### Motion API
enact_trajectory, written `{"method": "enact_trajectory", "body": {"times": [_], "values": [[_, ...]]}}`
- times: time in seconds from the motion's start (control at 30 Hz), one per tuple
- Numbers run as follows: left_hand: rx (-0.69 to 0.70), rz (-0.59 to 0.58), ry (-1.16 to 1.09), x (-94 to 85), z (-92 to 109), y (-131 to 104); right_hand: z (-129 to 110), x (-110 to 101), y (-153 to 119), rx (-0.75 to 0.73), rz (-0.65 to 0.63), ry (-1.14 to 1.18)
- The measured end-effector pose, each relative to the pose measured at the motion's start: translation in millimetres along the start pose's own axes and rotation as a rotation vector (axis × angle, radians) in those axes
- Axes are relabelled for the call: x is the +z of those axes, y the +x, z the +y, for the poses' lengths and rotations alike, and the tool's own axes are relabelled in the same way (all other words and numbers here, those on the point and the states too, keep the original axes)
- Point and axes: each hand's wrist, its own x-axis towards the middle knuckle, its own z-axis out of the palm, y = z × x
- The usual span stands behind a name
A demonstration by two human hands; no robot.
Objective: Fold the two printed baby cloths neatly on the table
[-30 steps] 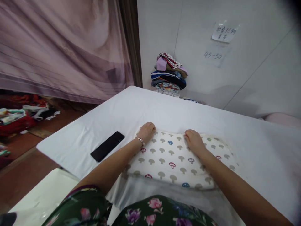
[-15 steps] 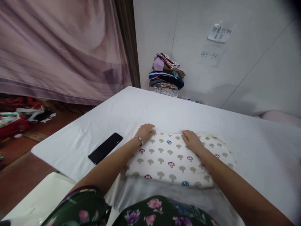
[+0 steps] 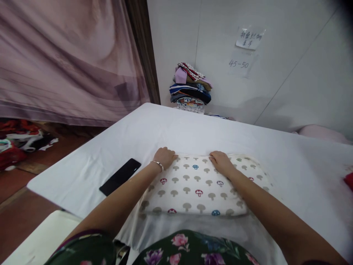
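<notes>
A white cloth printed with grey, red and blue mushrooms lies folded on the white-covered table in front of me. My left hand, with a bracelet at its wrist, has its fingers curled over the cloth's far left corner. At the far edge, further right, my right hand pinches the fabric between thumb and fingers. Part of the cloth spreads out to the right, beyond my right forearm. Both sets of fingertips are partly hidden at the fold.
A black phone lies left of my left forearm. Beyond the table's far edge stands a stack of folded fabrics against the wall. Handwritten paper notes hang above. A pink curtain falls at the left, with a white stool-like surface below the near corner.
The fingers of my left hand have curled in at the cloth's corner, where they were stretched out more before. My right hand's fingers also bend more at the edge. The whole view has shifted slightly.
</notes>
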Motion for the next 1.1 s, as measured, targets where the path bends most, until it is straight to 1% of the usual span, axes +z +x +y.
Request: {"method": "enact_trajectory", "body": {"times": [0.1,0.17,0.23,0.3,0.37,0.47,0.57,0.63,0.73,0.83,0.93,1.0,1.1], "values": [[0.004,-0.053,-0.04,-0.9,-3.7,6.5,9.9,-3.0,-0.6,-0.049,-0.013,-0.082],[-0.003,-0.097,-0.076,-1.3,-9.0,12.0,23.3,-9.5,-2.9,-0.058,-0.06,-0.128],[-0.018,-0.128,-0.113,-1.6,-14.4,15.7,43.0,-19.5,-7.3,-0.038,-0.111,-0.164],[-0.037,-0.133,-0.154,-1.4,-18.7,17.1,67.8,-31.9,-13.9,0.003,-0.161,-0.189],[-0.056,-0.13,-0.194,-0.8,-22.0,17.3,95.2,-44.8,-22.5,0.08,-0.213,-0.203],[-0.081,-0.137,-0.235,-1.0,-25.6,17.6,133.4,-60.0,-36.8,0.271,-0.268,-0.184],[-0.109,-0.171,-0.245,-4.1,-29.1,18.6,158.5,-66.2,-48.5,0.427,-0.287,-0.083],[-0.121,-0.191,-0.238,-6.3,-32.0,19.4,166.0,-66.0,-53.0,0.498,-0.282,-0.004],[-0.162,-0.209,-0.253,-7.1,-36.6,20.9,167.4,-64.3,-54.5,0.583,-0.237,0.075],[-0.211,-0.211,-0.303,-5.3,-39.4,22.2,165.6,-66.0,-52.8,0.615,-0.208,0.144],[-0.223,-0.189,-0.326,-4.7,-39.3,22.2,165.9,-70.5,-52.3,0.665,-0.185,0.197],[-0.229,-0.183,-0.34,-6.2,-38.4,21.8,166.7,-73.4,-54.0,0.709,-0.188,0.252],[-0.231,-0.195,-0.363,-10.7,-37.5,22.1,167.5,-76.4,-58.5,0.779,-0.23,0.39]]}}
